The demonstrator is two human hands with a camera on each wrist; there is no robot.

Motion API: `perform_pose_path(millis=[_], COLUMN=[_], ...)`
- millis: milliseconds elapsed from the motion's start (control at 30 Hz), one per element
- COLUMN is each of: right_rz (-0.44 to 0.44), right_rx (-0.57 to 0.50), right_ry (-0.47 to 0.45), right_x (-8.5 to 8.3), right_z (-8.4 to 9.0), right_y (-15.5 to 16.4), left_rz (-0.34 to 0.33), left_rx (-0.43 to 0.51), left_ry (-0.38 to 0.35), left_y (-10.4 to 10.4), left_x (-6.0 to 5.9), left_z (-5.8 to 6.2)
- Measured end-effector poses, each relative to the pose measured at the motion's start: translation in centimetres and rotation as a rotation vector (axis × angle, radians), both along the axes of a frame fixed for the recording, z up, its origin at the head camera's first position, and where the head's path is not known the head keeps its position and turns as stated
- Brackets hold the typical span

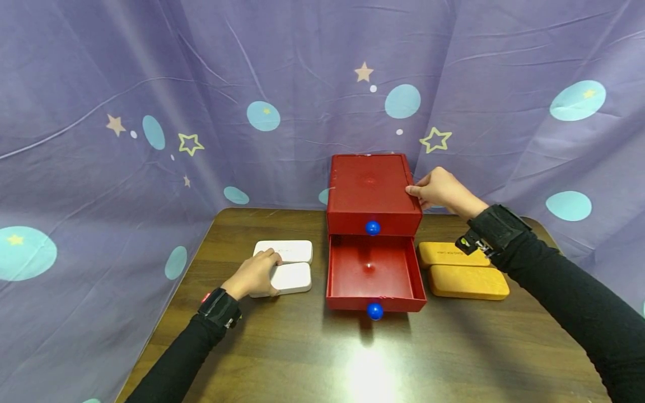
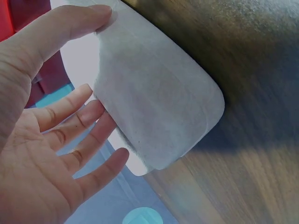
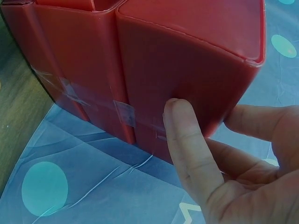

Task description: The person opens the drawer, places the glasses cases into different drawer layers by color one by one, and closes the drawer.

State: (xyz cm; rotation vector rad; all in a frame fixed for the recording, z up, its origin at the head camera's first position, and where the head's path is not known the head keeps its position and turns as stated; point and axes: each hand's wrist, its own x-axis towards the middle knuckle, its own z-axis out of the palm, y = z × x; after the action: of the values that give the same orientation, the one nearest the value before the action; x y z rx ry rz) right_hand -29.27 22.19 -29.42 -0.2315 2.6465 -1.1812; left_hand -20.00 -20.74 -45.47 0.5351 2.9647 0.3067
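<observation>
From the head view, the left hand [image 1: 253,273] is gripping the nearer of two white cases [image 1: 288,277] toward the desk's [image 1: 302,358] left edge. The right hand [image 1: 443,190] is bracing the right side of a red drawer box [image 1: 372,193] at the back edge, its lower drawer [image 1: 372,274] standing pulled out. Two orange cases [image 1: 466,281] are lying right of it; the small print on one is too small to read.

At the left wrist, thumb and fingers [image 2: 88,114] are pinching the white case [image 2: 159,102].

At the right wrist, the fingers [image 3: 184,135] are pressing against the red box wall [image 3: 187,65].
</observation>
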Motion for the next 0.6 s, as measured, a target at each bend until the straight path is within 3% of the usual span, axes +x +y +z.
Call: perform_pose_path(millis=[200, 600], right_rz=[-0.007, -0.002], right_rx=[-0.005, -0.001], right_ry=[-0.005, 0.014], right_x=[-0.1, 0.0], right_z=[-0.1, -0.1], right_y=[0.0, 0.0], left_rz=[0.033, 0.030], left_rx=[0.005, 0.040], left_ry=[-0.060, -0.117], left_y=[0.0, -0.1], left_x=[0.1, 0.1], left_z=[-0.2, -1.6])
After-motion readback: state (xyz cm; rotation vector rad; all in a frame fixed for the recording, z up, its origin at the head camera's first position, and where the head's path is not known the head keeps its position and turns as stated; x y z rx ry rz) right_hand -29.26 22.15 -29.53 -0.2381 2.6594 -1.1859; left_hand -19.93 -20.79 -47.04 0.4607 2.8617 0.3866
